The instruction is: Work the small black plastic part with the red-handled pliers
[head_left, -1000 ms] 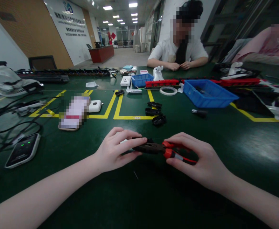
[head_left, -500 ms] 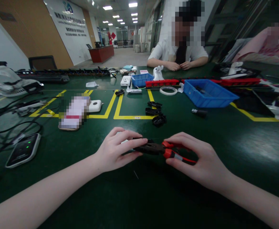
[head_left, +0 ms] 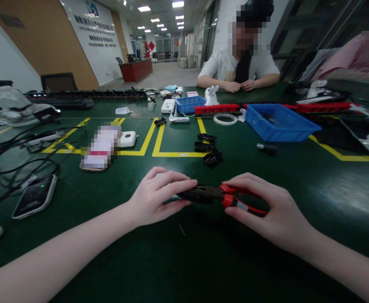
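Observation:
My right hand (head_left: 266, 204) is wrapped around the red handles of a pair of pliers (head_left: 215, 192), whose dark jaws point left. Pinched between the fingers and thumb of my left hand (head_left: 159, 194) is a small black part (head_left: 193, 195), largely hidden by the fingers. The jaws meet or overlap this part; whether they grip it I cannot tell. Beyond my hands lie several similar black parts (head_left: 212, 158) in a loose group. A thin pale sliver (head_left: 182, 230) rests on the green table below my left hand.
Blue bins (head_left: 282, 126) stand toward the back, near a tape roll (head_left: 225, 119) and red strips (head_left: 217, 109). A short black cylinder (head_left: 267, 149) lies at right. Leftward are a phone (head_left: 99, 147), a screen device (head_left: 35, 195) and black cables (head_left: 1, 168). A person (head_left: 241, 71) sits opposite.
My right hand and the pliers have shifted slightly right, a little away from my left hand. Both grips look the same. The whole view has moved slightly.

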`<state>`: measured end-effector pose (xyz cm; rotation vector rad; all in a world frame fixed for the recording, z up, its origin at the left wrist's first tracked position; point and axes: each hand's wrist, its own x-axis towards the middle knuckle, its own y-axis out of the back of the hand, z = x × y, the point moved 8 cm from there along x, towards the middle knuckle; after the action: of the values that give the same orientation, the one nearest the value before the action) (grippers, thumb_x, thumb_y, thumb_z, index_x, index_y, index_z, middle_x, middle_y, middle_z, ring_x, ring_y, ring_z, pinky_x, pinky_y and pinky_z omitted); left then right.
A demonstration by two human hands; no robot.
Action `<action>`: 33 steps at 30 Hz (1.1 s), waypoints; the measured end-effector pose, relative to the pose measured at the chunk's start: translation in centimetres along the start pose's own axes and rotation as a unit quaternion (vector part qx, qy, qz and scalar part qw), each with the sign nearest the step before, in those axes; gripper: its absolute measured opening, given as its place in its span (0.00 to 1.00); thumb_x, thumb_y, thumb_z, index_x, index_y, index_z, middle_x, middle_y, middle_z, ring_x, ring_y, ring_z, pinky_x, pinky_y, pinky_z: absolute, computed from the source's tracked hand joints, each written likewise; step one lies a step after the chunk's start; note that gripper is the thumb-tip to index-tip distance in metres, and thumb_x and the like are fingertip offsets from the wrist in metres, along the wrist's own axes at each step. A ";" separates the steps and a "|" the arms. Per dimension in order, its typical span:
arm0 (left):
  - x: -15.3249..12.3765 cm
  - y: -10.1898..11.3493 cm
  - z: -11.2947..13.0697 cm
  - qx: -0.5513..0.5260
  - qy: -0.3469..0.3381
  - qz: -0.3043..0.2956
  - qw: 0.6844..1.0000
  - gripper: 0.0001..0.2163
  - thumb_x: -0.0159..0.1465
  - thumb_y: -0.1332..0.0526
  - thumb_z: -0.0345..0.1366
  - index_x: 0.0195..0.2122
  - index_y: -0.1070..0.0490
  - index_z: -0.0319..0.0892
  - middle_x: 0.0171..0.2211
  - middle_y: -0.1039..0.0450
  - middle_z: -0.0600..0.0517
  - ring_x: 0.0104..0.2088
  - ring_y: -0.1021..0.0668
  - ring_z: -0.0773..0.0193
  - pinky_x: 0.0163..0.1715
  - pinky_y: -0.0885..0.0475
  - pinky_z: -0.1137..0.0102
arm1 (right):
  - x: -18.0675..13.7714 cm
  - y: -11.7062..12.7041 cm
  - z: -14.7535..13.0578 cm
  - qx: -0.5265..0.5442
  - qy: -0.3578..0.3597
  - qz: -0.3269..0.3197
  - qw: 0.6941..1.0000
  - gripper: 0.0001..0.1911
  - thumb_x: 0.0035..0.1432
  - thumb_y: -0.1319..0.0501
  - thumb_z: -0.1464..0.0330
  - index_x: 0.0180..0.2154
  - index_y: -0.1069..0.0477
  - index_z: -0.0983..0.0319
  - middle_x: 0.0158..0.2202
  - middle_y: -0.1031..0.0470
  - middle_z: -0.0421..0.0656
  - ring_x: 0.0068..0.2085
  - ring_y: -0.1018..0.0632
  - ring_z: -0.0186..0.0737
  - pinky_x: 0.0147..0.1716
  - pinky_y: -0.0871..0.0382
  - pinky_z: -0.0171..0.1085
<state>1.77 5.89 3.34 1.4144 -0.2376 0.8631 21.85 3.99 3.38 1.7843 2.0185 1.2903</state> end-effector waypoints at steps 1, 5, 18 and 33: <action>0.0 0.0 0.0 -0.001 0.004 -0.004 1.000 0.16 0.69 0.39 0.34 0.57 0.35 0.44 0.51 0.23 0.46 0.49 0.21 0.58 0.47 0.31 0.62 | 0.0 0.0 0.0 0.004 -0.005 0.004 1.000 0.14 0.57 0.34 0.60 0.45 0.25 0.57 0.42 0.22 0.46 0.40 0.21 0.47 0.40 0.24 0.45; 0.1 0.0 0.1 0.001 -0.001 -0.004 1.000 0.16 0.69 0.39 0.34 0.57 0.34 0.45 0.51 0.23 0.46 0.49 0.21 0.58 0.46 0.31 0.62 | -0.1 -0.1 0.0 0.013 -0.011 0.008 1.000 0.14 0.56 0.34 0.59 0.44 0.24 0.56 0.41 0.22 0.46 0.40 0.21 0.47 0.40 0.24 0.45; 0.1 0.1 0.2 0.016 -0.013 0.002 1.000 0.14 0.69 0.40 0.33 0.55 0.32 0.43 0.51 0.24 0.45 0.49 0.21 0.58 0.46 0.31 0.63 | -0.1 -0.4 0.0 0.020 -0.011 0.000 1.000 0.14 0.56 0.33 0.60 0.45 0.24 0.56 0.42 0.22 0.45 0.40 0.21 0.46 0.40 0.24 0.44; 0.2 -0.1 0.2 0.025 -0.008 -0.012 1.000 0.12 0.70 0.42 0.33 0.54 0.31 0.44 0.52 0.24 0.45 0.50 0.22 0.58 0.49 0.31 0.62 | 0.0 -0.5 0.3 0.015 -0.018 -0.006 1.000 0.14 0.56 0.34 0.60 0.44 0.24 0.56 0.42 0.22 0.46 0.40 0.20 0.47 0.39 0.23 0.45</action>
<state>1.98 5.79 3.43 1.4683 -0.2133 0.8433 21.67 4.14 2.82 1.7911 2.0368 1.2221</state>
